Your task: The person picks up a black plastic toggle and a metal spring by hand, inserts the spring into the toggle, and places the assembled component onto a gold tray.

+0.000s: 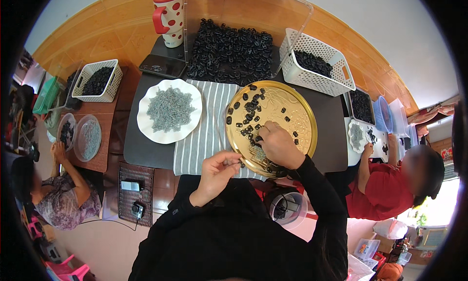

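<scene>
A round golden tray point(304, 112) lies on the dark table, with small black pieces point(251, 106) scattered over its left half and a small heap of grey screws point(258, 154) near its front edge. My right hand point(282, 145) is over the tray, its fingers closed together and pointing down at a black piece. Just off the tray's front left edge, my left hand point(214, 177) pinches a small dark piece point(242, 164) between thumb and forefinger. The piece is mostly covered by the fingertips. A white scalloped plate point(144, 112) heaped with grey screws point(170, 109) stands to the left.
A striped cloth point(195, 151) lies under the tray. Behind it is a clear bin of black oval parts point(229, 51), with a white basket point(319, 83) to its right. A spotted tumbler point(173, 22) and a phone point(162, 65) stand back left. People sit working at both sides.
</scene>
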A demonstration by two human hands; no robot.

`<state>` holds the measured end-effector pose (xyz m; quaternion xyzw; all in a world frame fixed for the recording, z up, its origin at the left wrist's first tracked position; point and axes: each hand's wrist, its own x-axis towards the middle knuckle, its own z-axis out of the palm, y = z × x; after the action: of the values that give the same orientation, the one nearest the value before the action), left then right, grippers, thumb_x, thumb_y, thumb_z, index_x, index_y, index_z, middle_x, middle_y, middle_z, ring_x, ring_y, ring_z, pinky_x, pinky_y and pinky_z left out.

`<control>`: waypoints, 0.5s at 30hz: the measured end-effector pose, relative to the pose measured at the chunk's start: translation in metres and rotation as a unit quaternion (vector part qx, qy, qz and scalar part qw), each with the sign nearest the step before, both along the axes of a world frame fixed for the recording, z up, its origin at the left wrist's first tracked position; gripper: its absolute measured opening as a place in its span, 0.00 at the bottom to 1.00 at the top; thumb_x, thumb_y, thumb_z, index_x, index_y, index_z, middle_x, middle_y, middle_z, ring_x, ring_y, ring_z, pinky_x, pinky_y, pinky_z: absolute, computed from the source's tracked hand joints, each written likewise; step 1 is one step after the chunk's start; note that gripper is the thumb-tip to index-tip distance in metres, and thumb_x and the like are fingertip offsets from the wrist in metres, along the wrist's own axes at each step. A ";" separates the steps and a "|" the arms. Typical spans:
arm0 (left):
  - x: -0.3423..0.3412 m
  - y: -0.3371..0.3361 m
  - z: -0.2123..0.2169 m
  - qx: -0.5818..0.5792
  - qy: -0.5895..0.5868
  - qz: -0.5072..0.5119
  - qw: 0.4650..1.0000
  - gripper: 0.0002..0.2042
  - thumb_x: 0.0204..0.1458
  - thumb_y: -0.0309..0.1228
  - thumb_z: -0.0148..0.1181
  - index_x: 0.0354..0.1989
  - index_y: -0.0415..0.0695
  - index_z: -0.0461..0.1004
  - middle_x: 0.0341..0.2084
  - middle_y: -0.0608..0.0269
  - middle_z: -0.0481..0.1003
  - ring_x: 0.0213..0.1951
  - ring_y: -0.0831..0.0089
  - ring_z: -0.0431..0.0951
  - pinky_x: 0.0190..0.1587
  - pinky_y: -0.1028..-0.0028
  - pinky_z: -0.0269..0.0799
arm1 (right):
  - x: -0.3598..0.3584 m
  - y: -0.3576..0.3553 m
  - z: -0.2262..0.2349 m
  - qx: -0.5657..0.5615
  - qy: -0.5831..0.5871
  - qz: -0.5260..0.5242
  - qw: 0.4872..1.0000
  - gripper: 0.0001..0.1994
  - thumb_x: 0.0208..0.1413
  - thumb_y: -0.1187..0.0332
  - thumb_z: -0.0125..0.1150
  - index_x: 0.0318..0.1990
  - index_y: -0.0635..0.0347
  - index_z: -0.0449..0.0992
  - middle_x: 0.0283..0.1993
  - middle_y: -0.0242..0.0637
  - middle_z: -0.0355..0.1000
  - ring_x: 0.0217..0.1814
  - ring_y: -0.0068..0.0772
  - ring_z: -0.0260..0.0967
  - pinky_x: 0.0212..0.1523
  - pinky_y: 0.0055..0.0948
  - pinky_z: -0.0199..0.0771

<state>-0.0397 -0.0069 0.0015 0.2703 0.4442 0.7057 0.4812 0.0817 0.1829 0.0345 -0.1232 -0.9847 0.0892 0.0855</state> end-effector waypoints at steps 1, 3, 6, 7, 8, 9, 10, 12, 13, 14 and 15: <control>0.001 0.000 0.000 -0.006 0.003 0.001 1.000 0.11 0.52 0.16 0.55 0.43 0.36 0.74 0.28 0.67 0.73 0.28 0.83 0.71 0.28 0.84 0.65 | 0.000 -0.001 0.001 -0.030 0.008 -0.011 0.999 0.09 0.39 0.74 0.58 0.30 0.67 0.70 0.32 0.49 0.65 0.35 0.49 0.67 0.36 0.38 0.70; 0.002 0.000 0.001 -0.005 0.009 -0.002 1.000 0.11 0.52 0.16 0.55 0.43 0.36 0.74 0.28 0.67 0.73 0.28 0.83 0.71 0.27 0.84 0.65 | 0.002 0.005 -0.001 -0.085 0.020 -0.010 0.996 0.09 0.39 0.75 0.59 0.30 0.66 0.69 0.30 0.48 0.66 0.33 0.49 0.67 0.34 0.38 0.70; 0.004 -0.001 0.000 -0.002 0.009 -0.008 1.000 0.11 0.51 0.16 0.54 0.44 0.36 0.74 0.29 0.67 0.73 0.28 0.83 0.71 0.28 0.84 0.66 | 0.010 0.008 0.000 -0.183 0.073 -0.045 0.979 0.08 0.40 0.75 0.58 0.30 0.65 0.69 0.27 0.47 0.66 0.29 0.49 0.68 0.29 0.39 0.68; 0.003 -0.002 -0.001 -0.003 0.003 -0.010 1.000 0.12 0.51 0.15 0.54 0.44 0.37 0.73 0.30 0.67 0.74 0.29 0.84 0.71 0.28 0.84 0.66 | 0.012 0.008 0.000 -0.226 0.114 -0.080 0.964 0.07 0.40 0.76 0.57 0.30 0.64 0.69 0.26 0.46 0.66 0.26 0.49 0.68 0.27 0.39 0.67; 0.002 -0.001 -0.002 -0.002 0.005 -0.010 1.000 0.12 0.51 0.15 0.54 0.44 0.37 0.73 0.30 0.67 0.74 0.29 0.84 0.71 0.28 0.84 0.66 | 0.017 0.010 0.005 -0.225 0.115 -0.080 0.964 0.07 0.40 0.76 0.57 0.30 0.64 0.69 0.26 0.46 0.66 0.26 0.49 0.68 0.27 0.39 0.67; 0.001 -0.003 -0.002 -0.002 0.011 -0.006 1.000 0.12 0.51 0.15 0.54 0.44 0.37 0.74 0.30 0.67 0.74 0.29 0.83 0.71 0.28 0.83 0.66 | 0.022 0.010 0.015 -0.217 0.116 -0.107 0.963 0.07 0.40 0.76 0.57 0.30 0.64 0.69 0.25 0.46 0.67 0.25 0.48 0.67 0.26 0.39 0.67; 0.001 -0.003 -0.003 -0.003 0.016 -0.004 1.000 0.12 0.51 0.15 0.54 0.44 0.37 0.74 0.30 0.67 0.74 0.29 0.83 0.71 0.28 0.83 0.66 | 0.028 0.011 0.022 -0.208 0.117 -0.136 0.962 0.07 0.40 0.77 0.56 0.30 0.65 0.69 0.25 0.47 0.67 0.23 0.48 0.67 0.25 0.39 0.66; 0.001 -0.003 -0.002 -0.007 0.012 -0.002 1.000 0.12 0.51 0.15 0.54 0.44 0.37 0.74 0.30 0.66 0.74 0.29 0.83 0.71 0.28 0.83 0.66 | 0.040 0.015 0.024 -0.203 0.104 -0.154 0.961 0.07 0.40 0.77 0.56 0.31 0.65 0.72 0.26 0.48 0.68 0.24 0.48 0.68 0.26 0.38 0.67; 0.002 -0.002 -0.002 -0.010 0.009 0.001 1.000 0.12 0.51 0.15 0.53 0.44 0.37 0.74 0.30 0.66 0.74 0.29 0.83 0.71 0.28 0.83 0.66 | 0.047 0.019 0.021 -0.209 0.070 -0.152 0.963 0.08 0.40 0.76 0.56 0.31 0.66 0.73 0.27 0.48 0.69 0.25 0.48 0.68 0.26 0.37 0.68; 0.002 -0.002 -0.002 -0.010 0.008 -0.001 1.000 0.12 0.51 0.15 0.53 0.44 0.37 0.74 0.30 0.66 0.74 0.29 0.83 0.71 0.28 0.83 0.66 | 0.052 0.020 0.016 -0.215 0.036 -0.150 0.964 0.08 0.40 0.76 0.56 0.31 0.66 0.74 0.27 0.49 0.70 0.26 0.48 0.69 0.27 0.37 0.68; 0.003 0.000 -0.002 -0.004 0.009 -0.007 1.000 0.12 0.51 0.15 0.54 0.44 0.37 0.74 0.30 0.66 0.74 0.28 0.83 0.71 0.28 0.83 0.66 | 0.057 0.020 0.010 -0.239 0.040 -0.147 0.959 0.08 0.40 0.77 0.55 0.31 0.67 0.75 0.28 0.50 0.70 0.27 0.48 0.70 0.29 0.35 0.69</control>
<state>-0.0366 -0.0072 -0.0007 0.2777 0.4496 0.6977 0.4837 0.1388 0.2026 0.0444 -0.2793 -0.9015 0.3133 0.1053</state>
